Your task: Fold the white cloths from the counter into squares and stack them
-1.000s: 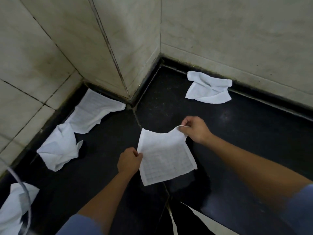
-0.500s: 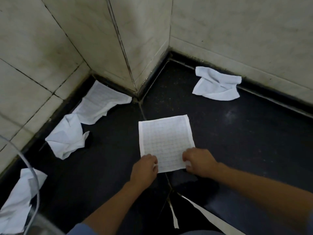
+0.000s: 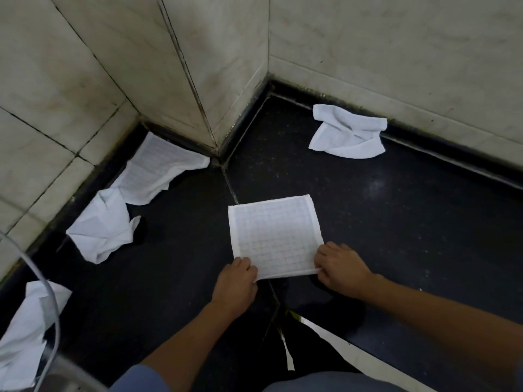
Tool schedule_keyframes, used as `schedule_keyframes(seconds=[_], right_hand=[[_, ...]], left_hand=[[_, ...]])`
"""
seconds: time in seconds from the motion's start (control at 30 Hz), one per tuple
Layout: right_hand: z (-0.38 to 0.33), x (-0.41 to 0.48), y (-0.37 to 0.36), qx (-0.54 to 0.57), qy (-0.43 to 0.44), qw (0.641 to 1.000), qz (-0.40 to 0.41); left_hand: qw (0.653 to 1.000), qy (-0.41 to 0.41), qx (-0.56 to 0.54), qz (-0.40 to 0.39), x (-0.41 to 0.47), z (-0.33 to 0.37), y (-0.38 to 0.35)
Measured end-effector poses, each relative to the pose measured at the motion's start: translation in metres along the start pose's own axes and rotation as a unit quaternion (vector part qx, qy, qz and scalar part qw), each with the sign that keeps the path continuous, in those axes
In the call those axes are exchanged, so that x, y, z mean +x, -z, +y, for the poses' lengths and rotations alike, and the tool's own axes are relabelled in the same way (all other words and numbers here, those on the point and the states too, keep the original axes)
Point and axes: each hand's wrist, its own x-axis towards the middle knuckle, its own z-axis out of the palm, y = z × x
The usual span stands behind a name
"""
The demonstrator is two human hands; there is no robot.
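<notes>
Flat white grid-textured square cloth lies mid black stone bench; left hand pinches its near-left corner, right hand grips its near-right corner. One crumpled white cloth sits at the back edge by the wall. Three more white cloths lie along the left edge.

Single head view, tilted steeply down, close over counter

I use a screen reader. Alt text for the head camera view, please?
Two hands hold the near corners of a white cloth lying flat on a dark counter, the left hand at its left corner, the right hand at its right. Four other white cloths lie unfolded: three along the tiled wall on the left, one by the back wall.
</notes>
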Motion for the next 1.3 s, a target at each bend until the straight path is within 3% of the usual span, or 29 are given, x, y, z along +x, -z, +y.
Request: schedule_keyframes(seconds=[0.1, 0.17, 0.43, 0.57, 0.87, 1.0, 1.1, 1.23, 1.3], right_hand=[[0.002, -0.012, 0.005, 0.064, -0.044, 0.989, -0.123], [0.004, -0.018, 0.012, 0.108, -0.067, 0.981, -0.146], [0.037, 0.026, 0.065, 0.308, -0.194, 0.931, -0.001], [0.044, 0.066, 0.057, 0.301, -0.236, 0.924, 0.021], [0.046, 0.102, 0.036, 0.213, -0.277, 0.937, -0.028], [0.043, 0.092, 0.033, 0.149, -0.220, 0.963, 0.047], [0.023, 0.077, 0.030, 0.129, -0.097, 0.977, 0.139], [-0.016, 0.056, 0.006, 0.104, -0.015, 0.994, 0.006], [-0.014, 0.044, -0.005, 0.090, -0.005, 0.996, 0.026]], left_hand=[[0.998, 0.012, -0.047, -0.041, -0.013, -0.005, 0.001], [0.993, 0.018, -0.095, -0.065, -0.021, -0.007, 0.009], [0.942, 0.160, -0.292, 0.026, 0.007, -0.040, 0.064], [0.931, 0.217, -0.292, 0.031, 0.039, -0.055, 0.067], [0.920, 0.296, -0.255, 0.031, 0.077, -0.068, 0.047], [0.941, 0.287, -0.167, 0.068, 0.067, -0.060, 0.049], [0.969, 0.197, -0.109, 0.100, 0.050, -0.042, 0.050], [0.990, 0.117, -0.062, 0.046, 0.024, -0.021, 0.030], [0.989, 0.128, -0.061, 0.036, 0.013, -0.024, 0.016]])
